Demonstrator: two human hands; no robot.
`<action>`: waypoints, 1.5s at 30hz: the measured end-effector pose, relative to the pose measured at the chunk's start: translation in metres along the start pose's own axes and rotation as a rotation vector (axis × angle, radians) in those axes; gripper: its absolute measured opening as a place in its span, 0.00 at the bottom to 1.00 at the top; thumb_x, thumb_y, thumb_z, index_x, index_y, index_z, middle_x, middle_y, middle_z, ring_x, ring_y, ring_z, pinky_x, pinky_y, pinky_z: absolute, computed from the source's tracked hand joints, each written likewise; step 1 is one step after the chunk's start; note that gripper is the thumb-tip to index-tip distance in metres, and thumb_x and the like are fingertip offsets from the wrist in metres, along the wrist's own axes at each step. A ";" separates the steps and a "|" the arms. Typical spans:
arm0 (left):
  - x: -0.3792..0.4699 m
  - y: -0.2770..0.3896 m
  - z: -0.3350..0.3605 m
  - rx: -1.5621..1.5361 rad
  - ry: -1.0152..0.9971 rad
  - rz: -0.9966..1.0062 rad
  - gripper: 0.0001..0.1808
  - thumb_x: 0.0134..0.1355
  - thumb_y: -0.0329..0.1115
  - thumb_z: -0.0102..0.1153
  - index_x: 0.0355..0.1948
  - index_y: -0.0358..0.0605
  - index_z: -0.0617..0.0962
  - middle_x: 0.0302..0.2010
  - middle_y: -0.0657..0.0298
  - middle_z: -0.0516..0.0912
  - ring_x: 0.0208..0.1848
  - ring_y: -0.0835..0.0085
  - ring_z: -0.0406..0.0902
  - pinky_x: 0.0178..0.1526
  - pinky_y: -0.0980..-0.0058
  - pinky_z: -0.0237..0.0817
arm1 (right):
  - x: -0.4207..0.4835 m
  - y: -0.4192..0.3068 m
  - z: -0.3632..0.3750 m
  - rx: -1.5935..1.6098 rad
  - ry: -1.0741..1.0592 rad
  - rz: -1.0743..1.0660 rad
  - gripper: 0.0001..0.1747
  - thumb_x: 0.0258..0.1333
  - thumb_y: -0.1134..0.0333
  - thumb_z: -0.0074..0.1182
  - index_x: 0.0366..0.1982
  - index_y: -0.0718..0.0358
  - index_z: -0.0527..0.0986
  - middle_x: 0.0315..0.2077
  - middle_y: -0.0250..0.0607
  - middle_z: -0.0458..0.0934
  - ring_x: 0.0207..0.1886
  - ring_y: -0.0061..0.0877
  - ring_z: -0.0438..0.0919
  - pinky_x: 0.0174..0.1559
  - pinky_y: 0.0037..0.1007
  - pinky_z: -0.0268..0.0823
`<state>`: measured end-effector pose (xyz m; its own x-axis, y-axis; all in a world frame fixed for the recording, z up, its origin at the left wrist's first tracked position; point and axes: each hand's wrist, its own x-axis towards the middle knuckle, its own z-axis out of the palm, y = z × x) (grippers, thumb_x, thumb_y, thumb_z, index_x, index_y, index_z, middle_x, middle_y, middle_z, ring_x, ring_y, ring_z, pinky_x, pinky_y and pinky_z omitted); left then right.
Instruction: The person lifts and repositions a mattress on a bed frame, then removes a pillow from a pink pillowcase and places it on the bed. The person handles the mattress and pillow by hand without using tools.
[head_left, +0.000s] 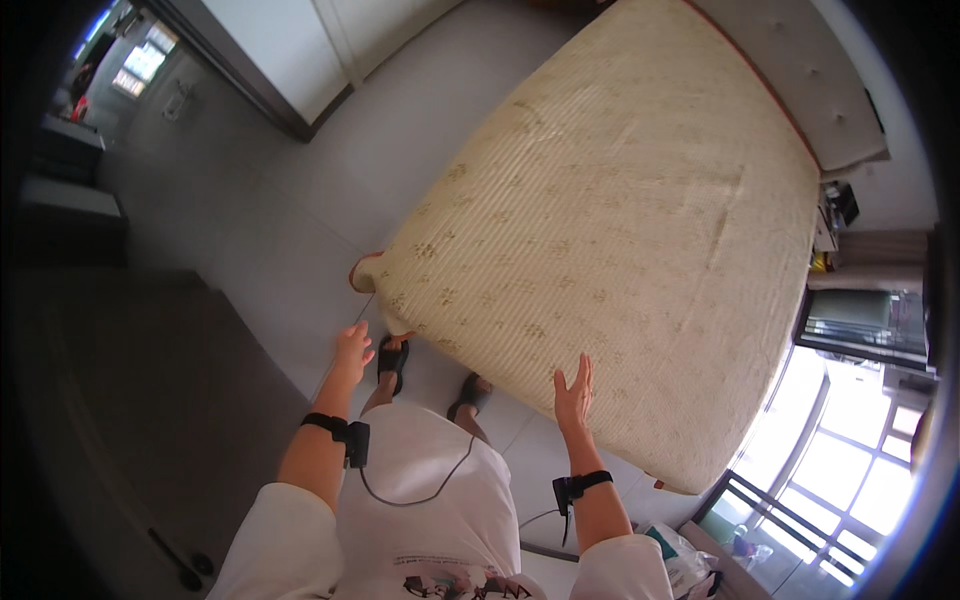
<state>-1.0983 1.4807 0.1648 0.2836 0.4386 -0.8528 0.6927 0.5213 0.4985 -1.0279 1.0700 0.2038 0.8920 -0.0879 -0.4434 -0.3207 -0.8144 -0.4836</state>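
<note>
A large mattress in a cream, ribbed cover with small floral marks lies before me, its surface lightly creased. At its near left corner the fabric sticks out in a flap with a reddish edge. My left hand is raised just short of that corner, its fingers apart and holding nothing. Over the near edge of the mattress my right hand is held up, thumb and fingers spread, with nothing in it. Whether it touches the cover I cannot tell. Each forearm wears a black strap with a small device and a cable.
A padded headboard stands at the mattress's far end. Grey tiled floor runs along the left, with a dark door nearer me. White cabinets stand at the upper left. Plastic bags lie at the lower right by the window.
</note>
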 end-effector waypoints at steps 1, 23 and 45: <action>0.021 -0.010 -0.001 -0.039 0.012 -0.022 0.28 0.64 0.49 0.53 0.60 0.45 0.70 0.56 0.62 0.70 0.56 0.70 0.68 0.49 0.69 0.66 | 0.014 0.001 0.018 -0.036 0.011 0.016 0.37 0.64 0.55 0.48 0.69 0.60 0.51 0.69 0.47 0.48 0.73 0.40 0.44 0.67 0.49 0.41; 0.277 0.005 0.045 -0.580 -0.001 -0.380 0.31 0.63 0.47 0.54 0.61 0.38 0.68 0.55 0.52 0.74 0.52 0.57 0.73 0.51 0.59 0.65 | 0.186 -0.215 0.275 -0.349 0.302 -0.549 0.36 0.59 0.63 0.42 0.68 0.65 0.50 0.70 0.49 0.46 0.73 0.41 0.41 0.69 0.49 0.24; 0.254 0.052 0.038 0.459 0.503 0.321 0.31 0.59 0.35 0.56 0.61 0.34 0.64 0.64 0.47 0.64 0.64 0.51 0.62 0.62 0.54 0.55 | 0.194 -0.206 0.280 -0.360 0.308 -0.590 0.37 0.61 0.56 0.31 0.68 0.67 0.47 0.69 0.51 0.46 0.73 0.45 0.42 0.68 0.49 0.26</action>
<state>-0.9652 1.5916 -0.0316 0.2571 0.8563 -0.4479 0.8651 0.0025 0.5015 -0.8781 1.3819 0.0059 0.9489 0.3079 0.0691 0.3148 -0.9084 -0.2753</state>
